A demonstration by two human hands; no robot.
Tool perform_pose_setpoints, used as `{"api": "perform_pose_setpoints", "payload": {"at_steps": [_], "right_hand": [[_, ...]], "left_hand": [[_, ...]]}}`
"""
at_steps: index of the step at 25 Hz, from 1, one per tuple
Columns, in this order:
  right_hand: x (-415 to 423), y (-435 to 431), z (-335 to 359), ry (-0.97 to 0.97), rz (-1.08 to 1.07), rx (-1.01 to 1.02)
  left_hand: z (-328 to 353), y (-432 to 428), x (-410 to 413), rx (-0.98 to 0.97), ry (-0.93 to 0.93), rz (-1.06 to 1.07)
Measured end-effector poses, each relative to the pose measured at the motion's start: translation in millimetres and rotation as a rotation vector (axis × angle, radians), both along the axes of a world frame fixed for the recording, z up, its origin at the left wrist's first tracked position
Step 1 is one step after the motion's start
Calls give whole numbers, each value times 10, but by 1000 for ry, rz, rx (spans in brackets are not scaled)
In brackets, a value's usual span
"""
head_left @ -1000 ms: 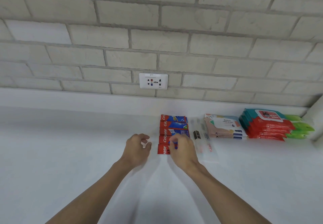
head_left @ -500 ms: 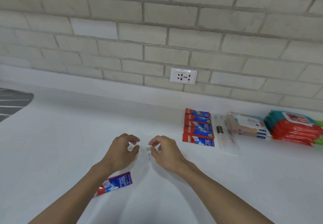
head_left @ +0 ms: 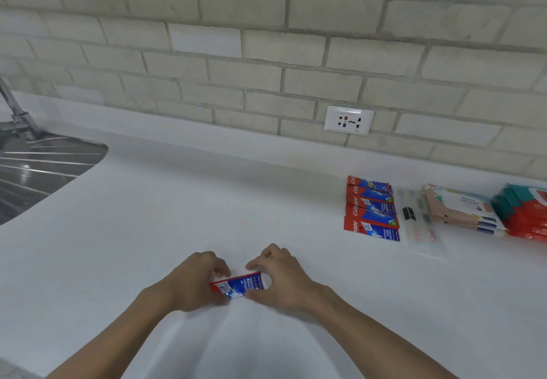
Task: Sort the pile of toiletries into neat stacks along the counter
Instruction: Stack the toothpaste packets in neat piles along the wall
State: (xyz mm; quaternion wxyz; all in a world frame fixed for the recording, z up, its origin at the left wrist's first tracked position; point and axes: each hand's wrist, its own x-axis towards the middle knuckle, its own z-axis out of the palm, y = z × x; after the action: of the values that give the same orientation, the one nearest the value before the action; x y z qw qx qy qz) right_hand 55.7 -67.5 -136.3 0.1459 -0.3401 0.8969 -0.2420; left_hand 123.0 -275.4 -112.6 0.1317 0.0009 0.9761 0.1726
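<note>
left hand, right hand moved onto toothpaste sachet | fingers pinching its ends | long axis left-right

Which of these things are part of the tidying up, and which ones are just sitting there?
For the job: loose toothpaste sachet, held by the left hand and right hand; toothpaste row; clear toothbrush packs; peach wipe packs; red wipe packs.
Just there: wall socket; sink drainer; tap.
</note>
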Motion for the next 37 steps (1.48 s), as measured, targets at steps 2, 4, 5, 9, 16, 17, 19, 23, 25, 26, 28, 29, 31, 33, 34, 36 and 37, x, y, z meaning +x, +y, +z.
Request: {"api": "perform_pose_setpoints", "payload": {"at_steps": [2,4,5,9,16,17,19,23,25,26,28,29,31,33,34,36,37], "right_hand": [[2,-15,-6,24,11,-6],[4,-33,25,-3,-1,-19],[4,-41,50,-18,-7,-16],[10,-36,99,-111,-70,-64],[-77,181,156,-286,-227,-170],[-95,220,165,-293,-245,-176],[-132,309,188,-301,-279,-187],[-230,524,209,-312,-345,-200],[-276,652,220,-318,-384,-214],[-293,702,229,-313,-403,-218],[-362,859,246,-304,-462,-241],[-407,944,250,-298,-494,-259],[-486,1121,250,-294,-555,-293],[-560,1292,238,-284,-620,-347],[-592,1375,241,-277,-658,-383],[-654,1513,252,-265,-733,-452],[-696,1584,255,-249,-767,-474]], "left_hand": [[9,9,-20,15,9,6],[28,18,-61,38,0,9],[32,18,-81,42,-14,1],[28,24,-151,68,-85,-49],[116,72,-397,132,-113,-120],[117,95,-429,149,-109,-123],[118,162,-500,188,-99,-137],[138,359,-681,236,-88,-194],[142,490,-791,255,-87,-217],[144,540,-831,270,-79,-218],[143,674,-955,308,-48,-209],[134,735,-1028,326,-28,-198],[110,862,-1163,381,-3,-161],[84,1022,-1277,450,12,-105],[75,1121,-1330,484,17,-74],[65,1309,-1422,558,32,8],[67,1411,-1474,584,40,46]]}}
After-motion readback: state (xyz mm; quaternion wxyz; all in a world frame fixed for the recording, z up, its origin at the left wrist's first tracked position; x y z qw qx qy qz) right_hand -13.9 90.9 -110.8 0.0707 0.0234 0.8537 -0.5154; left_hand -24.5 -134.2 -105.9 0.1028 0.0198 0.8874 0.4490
